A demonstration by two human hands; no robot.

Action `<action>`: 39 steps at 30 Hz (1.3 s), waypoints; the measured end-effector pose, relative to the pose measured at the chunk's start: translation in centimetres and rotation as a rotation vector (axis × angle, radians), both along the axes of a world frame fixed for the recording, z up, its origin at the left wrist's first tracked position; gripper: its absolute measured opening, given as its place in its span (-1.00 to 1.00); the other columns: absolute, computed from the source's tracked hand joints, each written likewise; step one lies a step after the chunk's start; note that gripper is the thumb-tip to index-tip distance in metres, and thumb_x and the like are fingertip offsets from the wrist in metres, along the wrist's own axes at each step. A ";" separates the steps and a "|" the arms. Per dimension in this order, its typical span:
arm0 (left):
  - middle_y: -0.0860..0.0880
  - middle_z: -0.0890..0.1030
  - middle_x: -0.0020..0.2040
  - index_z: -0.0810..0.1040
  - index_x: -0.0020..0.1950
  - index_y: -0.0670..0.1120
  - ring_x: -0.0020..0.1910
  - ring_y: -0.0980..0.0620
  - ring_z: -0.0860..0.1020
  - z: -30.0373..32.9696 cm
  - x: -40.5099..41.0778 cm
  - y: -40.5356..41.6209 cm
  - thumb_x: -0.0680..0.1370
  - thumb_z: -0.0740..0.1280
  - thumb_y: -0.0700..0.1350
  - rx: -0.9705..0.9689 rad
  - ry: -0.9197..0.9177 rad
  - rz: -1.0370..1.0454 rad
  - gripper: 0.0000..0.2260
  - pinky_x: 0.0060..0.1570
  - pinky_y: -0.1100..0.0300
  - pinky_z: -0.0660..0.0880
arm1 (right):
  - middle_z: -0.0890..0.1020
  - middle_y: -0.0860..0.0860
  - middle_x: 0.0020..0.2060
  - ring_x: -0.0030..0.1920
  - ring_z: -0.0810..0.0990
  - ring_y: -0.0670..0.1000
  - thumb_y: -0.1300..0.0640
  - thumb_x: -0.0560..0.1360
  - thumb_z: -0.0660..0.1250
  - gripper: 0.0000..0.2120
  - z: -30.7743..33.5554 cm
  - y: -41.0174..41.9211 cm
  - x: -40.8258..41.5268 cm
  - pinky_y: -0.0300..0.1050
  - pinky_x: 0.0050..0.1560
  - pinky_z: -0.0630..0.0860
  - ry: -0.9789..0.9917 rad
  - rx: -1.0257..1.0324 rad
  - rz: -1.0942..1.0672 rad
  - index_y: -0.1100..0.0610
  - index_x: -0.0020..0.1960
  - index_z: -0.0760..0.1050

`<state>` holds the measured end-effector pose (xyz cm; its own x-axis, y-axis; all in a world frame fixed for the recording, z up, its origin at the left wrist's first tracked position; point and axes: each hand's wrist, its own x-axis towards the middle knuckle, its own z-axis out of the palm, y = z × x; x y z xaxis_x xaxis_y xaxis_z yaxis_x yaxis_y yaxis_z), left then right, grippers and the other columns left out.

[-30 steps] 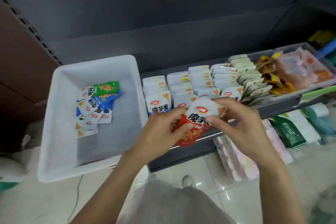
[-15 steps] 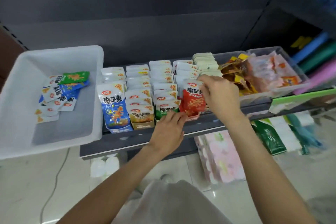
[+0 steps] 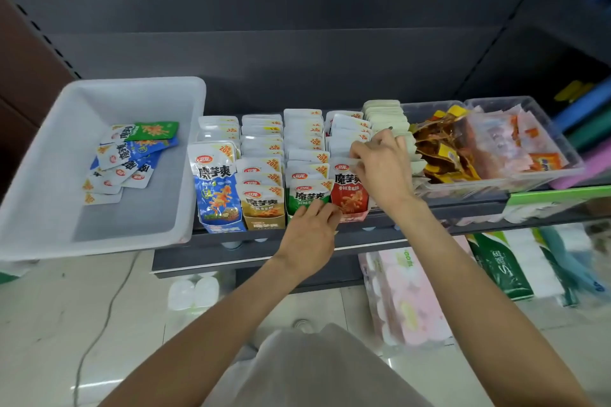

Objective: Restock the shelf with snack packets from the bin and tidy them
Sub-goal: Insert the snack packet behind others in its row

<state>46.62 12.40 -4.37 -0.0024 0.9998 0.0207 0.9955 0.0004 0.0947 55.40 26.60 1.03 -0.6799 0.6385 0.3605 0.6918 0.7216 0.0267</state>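
Observation:
A white plastic bin (image 3: 49, 175) sits at the left with several loose snack packets (image 3: 129, 158), blue and green, lying flat in it. On the dark shelf (image 3: 429, 228) stand rows of packets in small boxes: blue (image 3: 216, 188), tan (image 3: 263, 205), green (image 3: 305, 196) and red (image 3: 347, 195). My right hand (image 3: 380, 168) pinches the top edge of the front red packet in its row. My left hand (image 3: 312, 228) rests with straight fingers against the front of the green and red rows.
Right of the rows, a clear tub (image 3: 496, 182) holds yellow, orange and pink packets. Pale packets (image 3: 386, 116) stand behind my right hand. Tissue packs (image 3: 406, 301) and green packs (image 3: 502, 268) sit on the floor below the shelf. A cable (image 3: 99, 324) crosses the tiles.
The red packet went from both hands in front of the shelf into the red row. My left hand let go and now rests at the row fronts; the view shifted right.

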 end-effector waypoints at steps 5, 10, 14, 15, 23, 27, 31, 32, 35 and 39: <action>-0.07 0.48 0.25 0.45 0.32 -0.12 0.21 -0.08 0.41 -0.2 -0.3 -0.1 0.51 0.30 -0.10 0.068 -0.055 -0.038 -0.62 0.16 0.05 0.43 | 0.58 0.14 -0.02 0.03 0.47 0.16 0.12 0.34 0.51 -0.67 0.9 -0.2 0.0 0.01 -0.02 0.35 0.030 0.102 -0.069 0.17 0.06 0.55; 0.03 0.55 -0.12 0.60 0.04 -0.04 -0.12 0.08 0.49 2.9 -2.8 -3.3 0.53 0.24 -0.04 0.406 -0.452 0.008 -0.80 -0.22 0.21 0.51 | 0.60 -0.04 -0.06 -0.03 0.54 -0.07 0.17 0.53 0.32 -0.82 5.7 -5.1 1.1 -0.24 -0.07 0.44 0.764 -0.437 0.026 0.12 0.13 0.51; 0.10 0.54 -0.17 0.52 -0.04 -0.01 -0.25 0.11 0.50 5.6 -8.2 -10.0 0.56 0.24 -0.05 0.736 -0.619 0.339 -0.91 -0.25 0.24 0.46 | 0.63 -0.15 -0.19 -0.12 0.61 -0.14 0.23 0.54 0.30 -0.85 7.1 -10.7 -1.9 -0.31 -0.13 0.49 0.837 -0.789 0.164 -0.01 -0.01 0.52; 0.08 0.54 -0.19 0.51 -0.04 -0.01 -0.26 0.13 0.49 6.0 -10.1 -12.0 0.57 0.22 -0.04 0.779 -0.601 0.443 -0.90 -0.25 0.26 0.44 | 0.63 -0.16 -0.20 -0.14 0.61 -0.13 0.23 0.54 0.31 -0.85 6.9 -11.8 -3.5 -0.30 -0.14 0.49 0.759 -0.858 0.238 -0.02 -0.02 0.53; 0.02 0.57 0.10 0.52 0.21 0.02 0.11 -0.06 0.49 5.3 -29.4 -20.9 0.42 0.47 -0.03 -0.063 -0.287 0.731 -0.62 0.11 0.11 0.39 | 0.62 -0.15 -0.06 -0.08 0.53 -0.22 0.15 0.55 0.29 -0.85 2.8 -17.7 -20.8 -0.22 -0.01 0.48 0.123 -0.901 0.689 0.04 0.10 0.55; 0.14 0.51 0.08 0.46 0.22 0.14 0.10 0.11 0.48 3.3 -33.9 -19.1 0.36 0.51 0.08 -0.537 -0.487 0.550 -0.53 0.17 0.23 0.38 | 0.51 -0.01 0.20 0.20 0.43 0.03 -0.02 0.49 0.36 -0.57 0.0 -18.0 -27.8 -0.09 0.08 0.39 -0.380 -0.721 0.654 0.01 0.32 0.40; 0.20 0.53 0.10 0.44 0.22 0.19 0.06 0.18 0.48 2.3 -36.1 -17.3 0.33 0.50 0.15 -0.671 -0.499 0.299 -0.50 0.12 0.26 0.39 | 0.48 -0.03 0.19 0.20 0.42 0.04 -0.12 0.37 0.45 -0.43 -1.4 -18.2 -30.4 -0.10 0.00 0.35 -0.562 -0.763 0.636 -0.04 0.32 0.38; 0.19 0.53 0.13 0.44 0.24 0.16 0.09 0.18 0.48 2.3 -36.5 -16.8 0.33 0.50 0.15 -0.687 -0.498 0.242 -0.48 0.14 0.26 0.39 | 0.49 -0.04 0.17 0.19 0.42 0.03 -0.12 0.36 0.45 -0.45 -1.6 -18.2 -30.6 -0.10 -0.01 0.36 -0.558 -0.789 0.622 -0.05 0.30 0.40; 0.18 0.54 0.15 0.44 0.27 0.13 0.12 0.14 0.48 2.0 -36.5 -15.6 0.34 0.49 0.14 -0.758 -0.452 0.112 -0.46 0.15 0.24 0.40 | 0.48 -0.01 0.17 0.20 0.43 0.05 -0.12 0.36 0.45 -0.45 -1.8 -18.1 -30.8 -0.09 0.02 0.35 -0.627 -0.765 0.572 -0.02 0.29 0.40; 0.10 0.60 0.07 0.48 0.26 0.13 0.04 0.04 0.55 2.3 -36.4 -14.3 0.45 0.36 0.05 -0.654 -0.271 -0.039 -0.62 0.00 0.20 0.45 | 0.49 0.05 0.19 0.22 0.44 0.12 -0.10 0.49 0.31 -0.58 -3.0 -18.1 -31.2 -0.04 0.07 0.37 -0.735 -0.647 0.499 0.05 0.28 0.42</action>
